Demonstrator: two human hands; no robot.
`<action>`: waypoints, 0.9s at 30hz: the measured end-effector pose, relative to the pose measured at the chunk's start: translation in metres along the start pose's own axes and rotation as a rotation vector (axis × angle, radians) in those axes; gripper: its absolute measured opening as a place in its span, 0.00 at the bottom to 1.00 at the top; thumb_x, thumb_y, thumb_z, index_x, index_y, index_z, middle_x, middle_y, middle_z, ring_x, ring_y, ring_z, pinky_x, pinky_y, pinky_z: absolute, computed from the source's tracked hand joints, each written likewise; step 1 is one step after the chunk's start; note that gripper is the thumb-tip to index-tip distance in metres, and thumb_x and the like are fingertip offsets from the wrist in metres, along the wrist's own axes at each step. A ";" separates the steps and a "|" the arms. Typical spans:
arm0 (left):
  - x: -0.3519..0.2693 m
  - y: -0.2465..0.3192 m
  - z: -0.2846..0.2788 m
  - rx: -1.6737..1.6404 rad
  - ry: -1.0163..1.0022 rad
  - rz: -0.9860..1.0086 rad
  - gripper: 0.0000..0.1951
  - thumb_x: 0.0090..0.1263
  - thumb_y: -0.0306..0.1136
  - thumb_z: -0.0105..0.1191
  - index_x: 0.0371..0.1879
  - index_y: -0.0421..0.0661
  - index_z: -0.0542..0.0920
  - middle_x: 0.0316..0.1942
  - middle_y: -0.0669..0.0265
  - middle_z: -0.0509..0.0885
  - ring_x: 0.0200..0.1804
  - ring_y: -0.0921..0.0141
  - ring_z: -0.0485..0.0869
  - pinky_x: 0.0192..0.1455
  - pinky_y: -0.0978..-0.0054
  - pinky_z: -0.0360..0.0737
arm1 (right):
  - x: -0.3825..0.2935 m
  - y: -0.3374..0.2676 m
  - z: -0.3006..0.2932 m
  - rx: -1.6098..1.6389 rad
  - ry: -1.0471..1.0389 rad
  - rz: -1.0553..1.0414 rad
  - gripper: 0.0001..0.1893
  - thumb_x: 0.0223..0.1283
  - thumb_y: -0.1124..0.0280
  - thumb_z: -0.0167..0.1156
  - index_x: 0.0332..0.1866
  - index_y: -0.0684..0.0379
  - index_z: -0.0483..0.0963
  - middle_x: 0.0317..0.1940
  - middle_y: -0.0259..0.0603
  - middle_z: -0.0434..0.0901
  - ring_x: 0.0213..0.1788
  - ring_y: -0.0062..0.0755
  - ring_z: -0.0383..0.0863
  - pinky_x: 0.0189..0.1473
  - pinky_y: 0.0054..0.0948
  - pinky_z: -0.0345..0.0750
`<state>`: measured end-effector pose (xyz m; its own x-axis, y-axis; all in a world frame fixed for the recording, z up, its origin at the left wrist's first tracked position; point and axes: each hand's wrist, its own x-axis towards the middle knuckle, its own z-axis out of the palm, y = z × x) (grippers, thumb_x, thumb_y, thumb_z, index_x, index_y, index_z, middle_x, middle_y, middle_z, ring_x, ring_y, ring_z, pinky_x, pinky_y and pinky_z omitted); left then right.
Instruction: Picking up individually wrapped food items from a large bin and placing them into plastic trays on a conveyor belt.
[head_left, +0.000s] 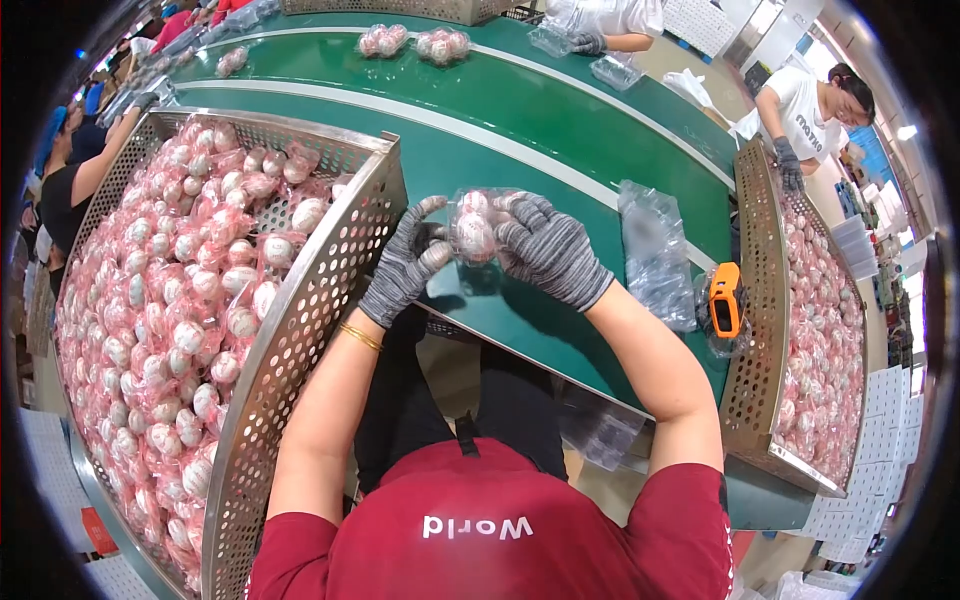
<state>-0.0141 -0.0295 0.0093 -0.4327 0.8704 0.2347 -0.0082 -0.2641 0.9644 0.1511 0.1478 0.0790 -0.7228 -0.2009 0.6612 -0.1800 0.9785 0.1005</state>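
Both of my hands wear grey knitted gloves and hold a small clear plastic pack (487, 196) above the green work surface. Inside the pack are white balls (475, 229) with reddish print; how many is hard to tell. My left hand (405, 262) has its thumb and fingertips at the pack's left edge. My right hand (551, 247) curls over the pack's right side, and its fingers hide part of the contents. To the right of my right hand lies a row of nested clear plastic packs (656, 255).
A perforated metal bin (300, 330) of wrapped balls (187, 337) stands close on my left; another bin (750, 337) stands at right. An orange-and-black object (726, 300) sits beside it. Filled packs (442, 46) lie on the green conveyor belt (525, 97). Co-workers (810, 112) stand around it.
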 end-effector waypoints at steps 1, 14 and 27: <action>0.000 -0.001 0.003 0.034 -0.006 0.061 0.37 0.67 0.36 0.66 0.73 0.45 0.61 0.59 0.61 0.76 0.61 0.68 0.75 0.64 0.69 0.75 | -0.001 -0.001 0.001 0.014 -0.022 0.020 0.20 0.46 0.67 0.70 0.46 0.57 0.76 0.50 0.49 0.79 0.51 0.53 0.82 0.49 0.42 0.83; 0.008 -0.013 0.008 0.119 0.049 0.052 0.34 0.70 0.33 0.63 0.73 0.44 0.61 0.55 0.56 0.79 0.50 0.72 0.81 0.57 0.70 0.80 | 0.010 0.024 0.004 -0.071 -0.141 -0.079 0.16 0.54 0.62 0.63 0.45 0.59 0.79 0.47 0.50 0.81 0.47 0.49 0.83 0.48 0.41 0.82; 0.025 0.010 0.016 0.267 0.216 -0.410 0.17 0.76 0.45 0.53 0.45 0.41 0.79 0.27 0.68 0.80 0.22 0.77 0.76 0.20 0.78 0.74 | -0.020 -0.002 0.003 -0.079 -0.021 -0.115 0.12 0.50 0.64 0.66 0.38 0.56 0.78 0.52 0.46 0.80 0.55 0.44 0.79 0.62 0.44 0.76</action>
<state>-0.0109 -0.0037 0.0270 -0.6180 0.7674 -0.1711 0.0017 0.2189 0.9757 0.1641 0.1492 0.0637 -0.7144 -0.3124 0.6262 -0.2099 0.9493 0.2340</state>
